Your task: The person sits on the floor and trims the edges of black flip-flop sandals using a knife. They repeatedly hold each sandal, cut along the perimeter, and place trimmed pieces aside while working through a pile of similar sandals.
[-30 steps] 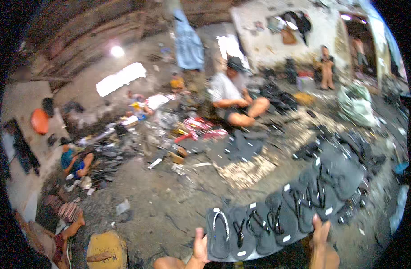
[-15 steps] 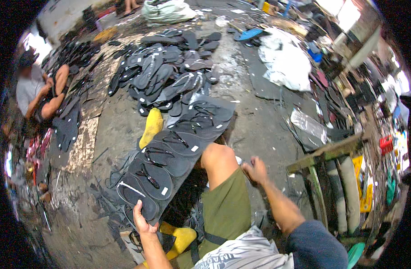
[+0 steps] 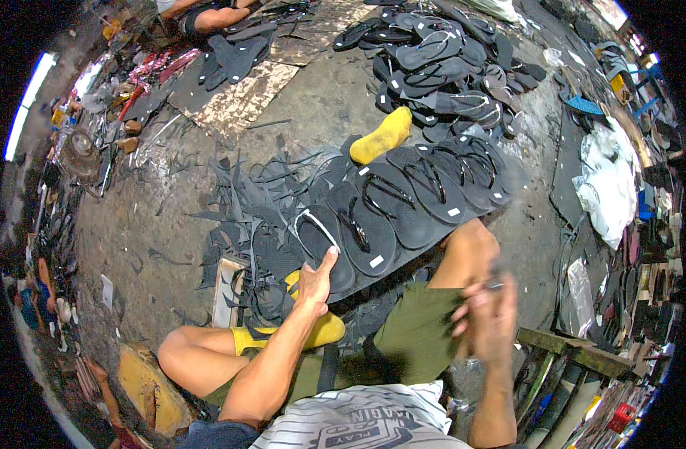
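A row of several black flip-flops lies side by side on a long dark board (image 3: 425,251) that slants across my legs. The nearest flip-flop (image 3: 327,258) has a white strap; the others, such as the black-strapped flip-flop (image 3: 365,247), carry shiny black straps and small white labels. My left hand (image 3: 313,284) is closed on the near end of the white-strapped flip-flop, thumb on top and fingers hidden beneath. Above my green shorts, near my raised knee, my right hand (image 3: 491,318) is smeared by motion. A small dark spot shows at its fingertips, too blurred to name.
Beyond the board, a large pile of black flip-flops (image 3: 440,63) covers the floor. Dark offcut strips (image 3: 242,187) litter the left. My yellow-socked foot (image 3: 382,136) rests past the board. A wooden frame (image 3: 575,352) stands at the right; another person's legs (image 3: 221,18) show at the far left.
My view has swung to the left, shifting the scene rightward. My right hand has come up from beside my knee to over my shorts. My left hand stays on the white-strapped flip-flop.
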